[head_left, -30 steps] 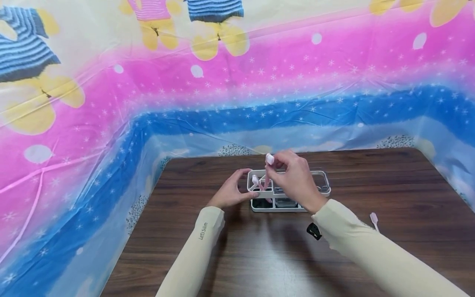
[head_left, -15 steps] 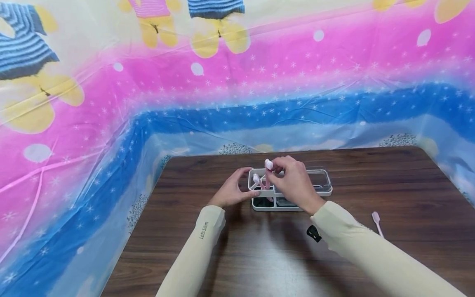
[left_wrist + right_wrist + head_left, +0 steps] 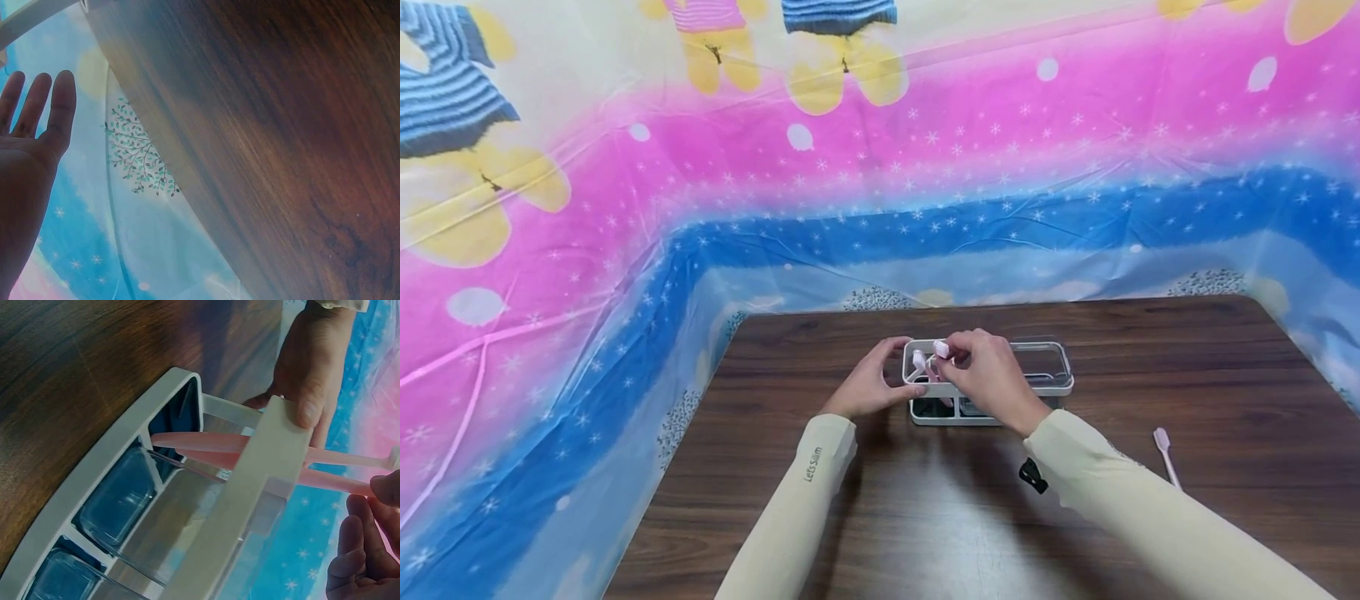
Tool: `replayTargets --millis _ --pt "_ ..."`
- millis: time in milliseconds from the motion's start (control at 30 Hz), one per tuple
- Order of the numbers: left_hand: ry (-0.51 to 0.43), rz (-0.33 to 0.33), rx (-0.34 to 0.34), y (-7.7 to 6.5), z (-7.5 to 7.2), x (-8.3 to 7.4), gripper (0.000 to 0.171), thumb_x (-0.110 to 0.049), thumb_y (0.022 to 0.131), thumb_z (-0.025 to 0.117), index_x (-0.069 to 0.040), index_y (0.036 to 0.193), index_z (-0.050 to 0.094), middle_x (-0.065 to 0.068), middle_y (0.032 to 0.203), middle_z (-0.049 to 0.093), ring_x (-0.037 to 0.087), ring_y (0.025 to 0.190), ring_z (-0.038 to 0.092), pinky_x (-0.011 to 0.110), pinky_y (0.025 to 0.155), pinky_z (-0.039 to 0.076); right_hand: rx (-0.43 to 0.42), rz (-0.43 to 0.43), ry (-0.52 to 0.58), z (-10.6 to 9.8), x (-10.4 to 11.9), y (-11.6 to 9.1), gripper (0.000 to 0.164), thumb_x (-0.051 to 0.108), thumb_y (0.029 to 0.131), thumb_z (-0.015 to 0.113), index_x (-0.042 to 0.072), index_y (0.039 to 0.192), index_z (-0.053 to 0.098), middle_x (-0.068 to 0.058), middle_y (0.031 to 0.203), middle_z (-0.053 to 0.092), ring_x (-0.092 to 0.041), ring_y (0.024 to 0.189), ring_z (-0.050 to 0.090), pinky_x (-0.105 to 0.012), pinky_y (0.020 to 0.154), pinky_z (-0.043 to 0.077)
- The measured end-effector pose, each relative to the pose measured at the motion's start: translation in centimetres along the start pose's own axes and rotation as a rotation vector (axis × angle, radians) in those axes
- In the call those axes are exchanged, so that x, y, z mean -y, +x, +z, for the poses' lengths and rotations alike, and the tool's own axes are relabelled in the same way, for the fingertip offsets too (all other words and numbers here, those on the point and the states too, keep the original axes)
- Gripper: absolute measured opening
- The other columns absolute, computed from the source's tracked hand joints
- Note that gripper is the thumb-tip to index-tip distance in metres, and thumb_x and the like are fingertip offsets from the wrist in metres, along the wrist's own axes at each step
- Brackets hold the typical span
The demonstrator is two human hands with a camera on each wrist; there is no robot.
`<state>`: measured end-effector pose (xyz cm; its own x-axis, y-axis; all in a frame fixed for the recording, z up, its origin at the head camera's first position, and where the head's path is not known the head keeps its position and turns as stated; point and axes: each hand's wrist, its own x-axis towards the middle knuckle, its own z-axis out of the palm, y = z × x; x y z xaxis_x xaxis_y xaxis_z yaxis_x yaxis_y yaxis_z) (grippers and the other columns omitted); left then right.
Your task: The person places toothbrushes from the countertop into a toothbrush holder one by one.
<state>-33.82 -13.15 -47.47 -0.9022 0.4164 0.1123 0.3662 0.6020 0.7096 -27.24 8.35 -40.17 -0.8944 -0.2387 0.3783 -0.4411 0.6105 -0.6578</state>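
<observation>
A two-tier toothbrush holder with a pale rim (image 3: 1056,390) stands on the table. My left hand (image 3: 868,383) grips its left end, thumb on the front of the upper rim (image 3: 275,444). My right hand (image 3: 996,375) pinches a pink toothbrush (image 3: 941,349) just below its head. The held brush's handle (image 3: 334,480) passes down through the upper frame toward the lower end compartment. Another pink toothbrush (image 3: 919,361) leans in the same end section, its handle (image 3: 212,442) reaching the bottom tier. In the left wrist view, fingers of the left hand (image 3: 25,169) look straight; the holder barely shows.
On the dark wooden table (image 3: 760,500) a third pink toothbrush (image 3: 1165,454) lies to the right, partly behind the right sleeve. A small black object (image 3: 1032,476) sits by that sleeve. Clear cups (image 3: 119,494) fill other holder sections. A patterned cloth (image 3: 880,183) hangs behind the table.
My right hand has moved down with the pink toothbrush, whose head now sits close to the upper rim. The left hand keeps its grip on the holder.
</observation>
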Motion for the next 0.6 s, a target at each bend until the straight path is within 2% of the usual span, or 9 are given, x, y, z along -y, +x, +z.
replayTargets --millis 367,600 --pt "0.003 0.014 -0.001 0.12 0.02 0.03 0.086 -0.056 0.072 0.075 -0.024 0.142 0.038 -0.002 0.14 0.04 0.022 0.123 0.044 0.046 0.094 0.041 0.029 -0.013 -0.039 0.72 -0.8 -0.05 0.007 0.012 0.081 0.075 0.014 0.087 0.073 0.006 0.077 0.059 -0.016 0.076 0.054 -0.033 0.064 0.044" --pt "0.003 0.022 -0.006 0.14 0.02 0.23 0.083 -0.057 0.071 0.075 -0.029 0.14 0.038 -0.004 0.138 0.041 0.018 0.121 0.045 0.044 0.094 0.042 0.033 -0.01 -0.022 1.03 -0.83 -0.33 0.008 0.011 0.081 0.075 0.018 0.086 0.073 0.008 0.08 0.06 -0.016 0.077 0.055 -0.032 0.065 0.044"
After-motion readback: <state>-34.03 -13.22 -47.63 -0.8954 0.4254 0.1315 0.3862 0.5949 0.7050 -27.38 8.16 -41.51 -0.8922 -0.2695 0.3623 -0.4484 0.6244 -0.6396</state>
